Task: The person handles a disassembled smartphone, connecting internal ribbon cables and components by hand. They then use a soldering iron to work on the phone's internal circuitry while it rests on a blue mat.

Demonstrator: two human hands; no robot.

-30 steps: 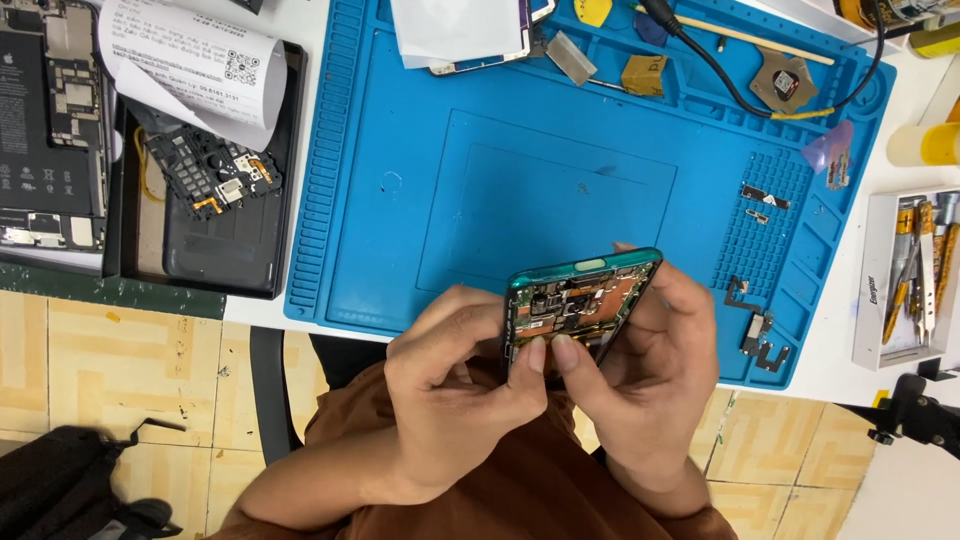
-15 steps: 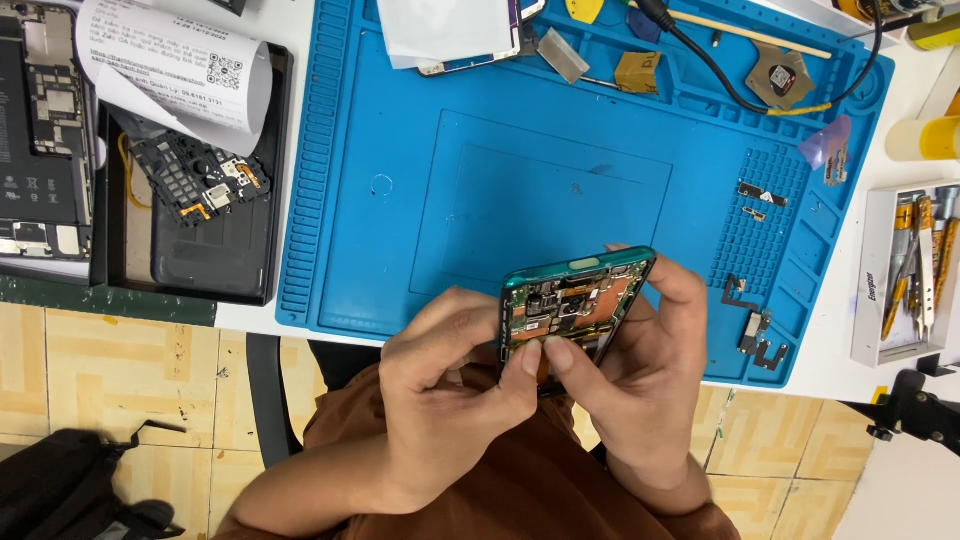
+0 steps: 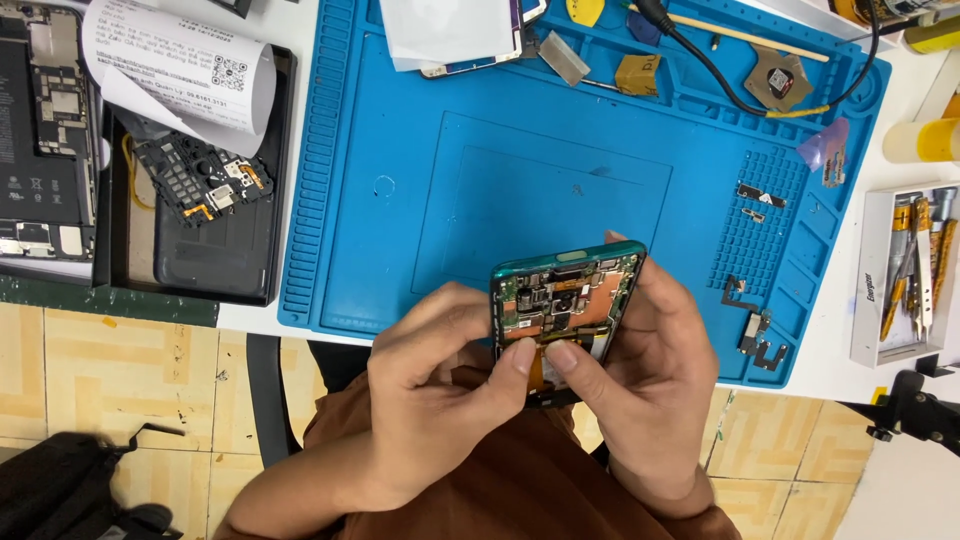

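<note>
Opened phone point(image 3: 565, 300), teal frame, back cover off: green board, copper shielding and black modules exposed. Held tilted above the near edge of the blue mat point(image 3: 400, 200) on the counter. Right hand point(image 3: 650, 380) grips its side; left hand point(image 3: 440, 370) pinches its lower end.

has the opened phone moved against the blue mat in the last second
No. The opened phone sits over the blue mat's near edge as before.

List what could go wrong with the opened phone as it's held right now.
The opened phone is held by both hands off the blue mat's near edge, above the lap; a slip might drop it. The left hand and right hand thumbs press on the exposed board, which could strain delicate parts.
</note>
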